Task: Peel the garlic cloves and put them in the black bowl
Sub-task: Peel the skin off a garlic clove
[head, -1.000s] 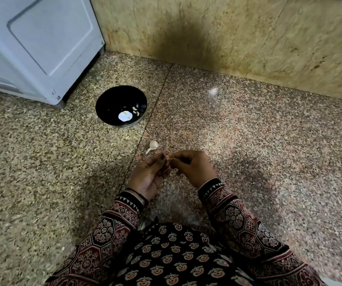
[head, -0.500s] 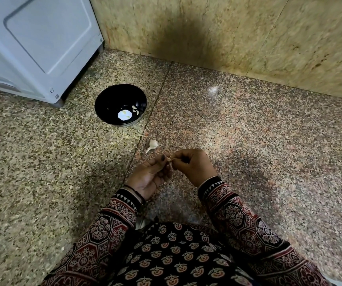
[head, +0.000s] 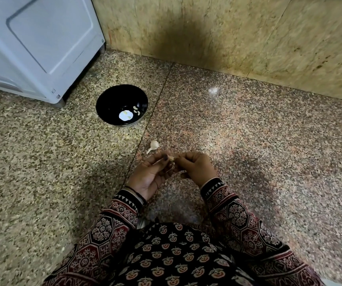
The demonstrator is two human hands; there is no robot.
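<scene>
Black bowl [head: 112, 101] sits on speckled floor [head: 248, 141] w/ a few peeled cloves [head: 136, 110] inside, well beyond both hands. Left hand [head: 151, 175] & right hand [head: 197, 169] pinch one garlic clove [head: 171, 158] btwn curled fingertips. Unpeeled clove [head: 154, 145] lies on floor just past them.

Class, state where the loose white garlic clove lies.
In the head view, centre-left, the white garlic clove lies between the round black bowl and the left hand.
</scene>
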